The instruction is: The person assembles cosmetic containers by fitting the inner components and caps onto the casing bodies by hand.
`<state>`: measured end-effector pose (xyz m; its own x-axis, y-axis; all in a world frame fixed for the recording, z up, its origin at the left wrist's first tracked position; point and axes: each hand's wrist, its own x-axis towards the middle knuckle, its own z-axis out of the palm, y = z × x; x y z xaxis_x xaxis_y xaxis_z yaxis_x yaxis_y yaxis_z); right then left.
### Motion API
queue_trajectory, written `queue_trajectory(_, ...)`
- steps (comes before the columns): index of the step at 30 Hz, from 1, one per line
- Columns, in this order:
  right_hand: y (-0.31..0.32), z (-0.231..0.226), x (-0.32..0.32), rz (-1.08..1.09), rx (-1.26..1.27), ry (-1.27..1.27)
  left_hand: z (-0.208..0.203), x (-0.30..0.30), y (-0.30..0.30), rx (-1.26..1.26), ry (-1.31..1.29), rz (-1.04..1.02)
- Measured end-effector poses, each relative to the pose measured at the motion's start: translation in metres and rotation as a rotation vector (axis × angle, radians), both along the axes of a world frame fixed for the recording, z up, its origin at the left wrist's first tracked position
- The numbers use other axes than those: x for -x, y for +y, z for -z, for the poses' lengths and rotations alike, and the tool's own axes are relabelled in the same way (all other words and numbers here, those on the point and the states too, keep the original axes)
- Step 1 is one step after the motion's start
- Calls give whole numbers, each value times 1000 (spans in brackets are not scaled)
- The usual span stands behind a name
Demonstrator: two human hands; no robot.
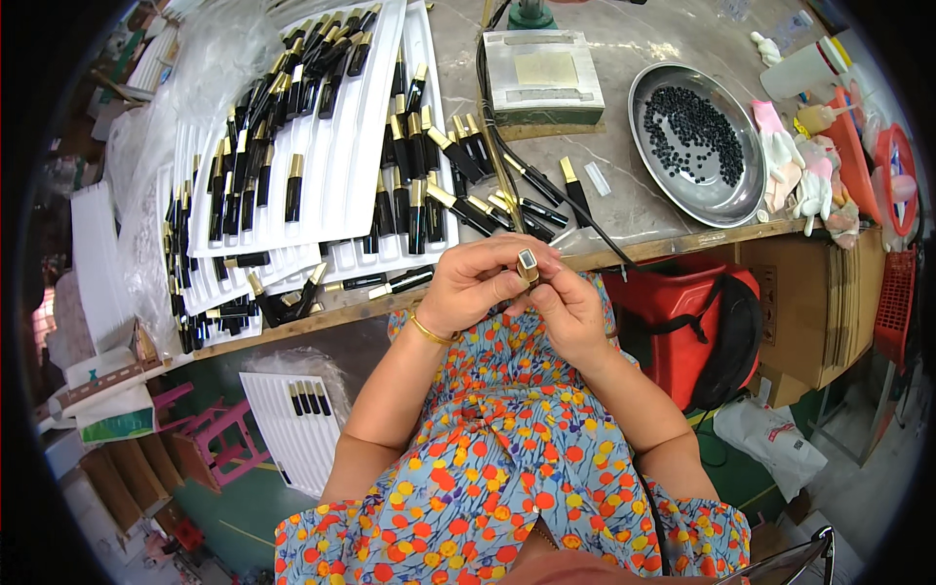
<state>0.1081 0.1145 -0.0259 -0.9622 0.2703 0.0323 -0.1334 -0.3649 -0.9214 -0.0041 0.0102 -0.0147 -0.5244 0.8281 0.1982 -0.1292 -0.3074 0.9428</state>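
In front of my chest, at the table's front edge, I hold a small cosmetic tube [527,263] upright, its gold square end toward me. A pale centre with a dark border shows in that end. My left hand [470,285] is closed around one side of it, thumb and fingers pinching. From the other side my right hand [573,314] grips it between thumb and fingers. The fingers hide the rest of the tube. Just beyond my hands lie loose black tubes with gold ends [458,207], several of them tipped over one another.
White ribbed trays [336,166] on the left carry many more such tubes. A metal block-shaped fixture [546,78] stands at the back. To its right is a steel bowl [639,146] of small black pieces, with gloves [780,156] beside it. A red bin [663,302] sits below.
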Motion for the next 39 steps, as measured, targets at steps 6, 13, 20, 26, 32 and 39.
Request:
queue_trajectory(6, -1, -2, 2, 39, -19, -25, 0, 3, -3, 75, -8, -2)
queue_trajectory(13, -6, -4, 0, 65, 18, -48, 1, 3, 2, -33, 174, -38)
queue_trajectory(20, -8, -4, -1, 75, 66, -50, -4, 3, 1, -9, 226, -49)
queue_trajectory(26, -9, -6, -2, 77, 83, -28, -4, 3, 0, -11, 246, -45)
queue_trajectory(32, -7, -10, -4, 52, 136, -59, -5, 3, 0, -16, 294, -45)
queue_trajectory(39, 0, -23, -3, -19, 72, -120, -7, -7, -2, 17, -18, -48)
